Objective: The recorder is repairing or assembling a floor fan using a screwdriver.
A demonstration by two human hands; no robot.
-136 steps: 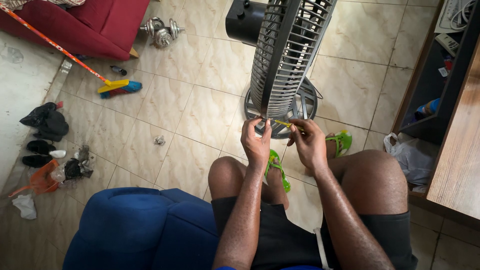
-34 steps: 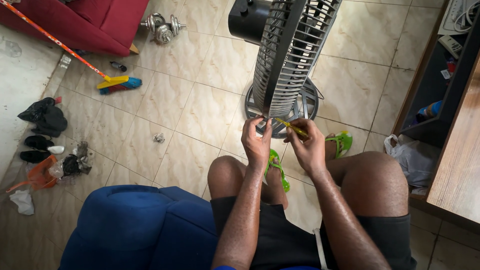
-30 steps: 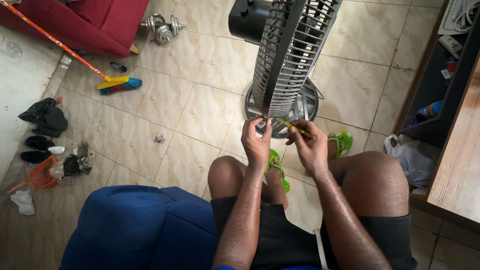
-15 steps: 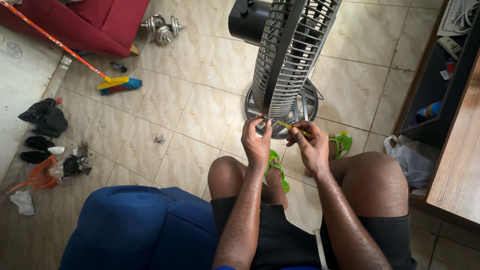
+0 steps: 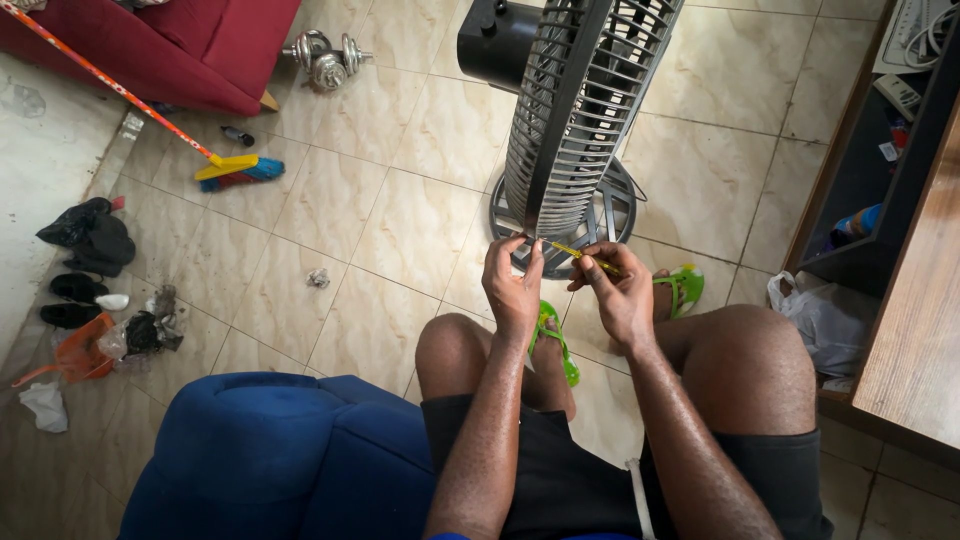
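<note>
The right hand (image 5: 620, 295) pinches a thin yellow screwdriver (image 5: 582, 254), its tip pointing at the lower rim of the fan grille (image 5: 580, 110); the left hand (image 5: 513, 290) has its fingers pressed against that same rim; the fan's round base (image 5: 610, 215) stands on the tiled floor (image 5: 400, 210) by 2 green sandals (image 5: 683, 287); a broom (image 5: 225, 168) and dumbbells (image 5: 325, 58) lie well apart.

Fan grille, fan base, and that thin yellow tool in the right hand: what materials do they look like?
Fan grille: grey ribs, thin and evenly spaced with a dull sheen; likely painted metal wire, possibly plastic.
Fan base: dark grey, matte, spoked cutouts; looks like moulded plastic.
Yellow tool pinched by the right hand, the left hand beside it: glossy yellow, probably a plastic handle; the tip is too small to tell.
</note>
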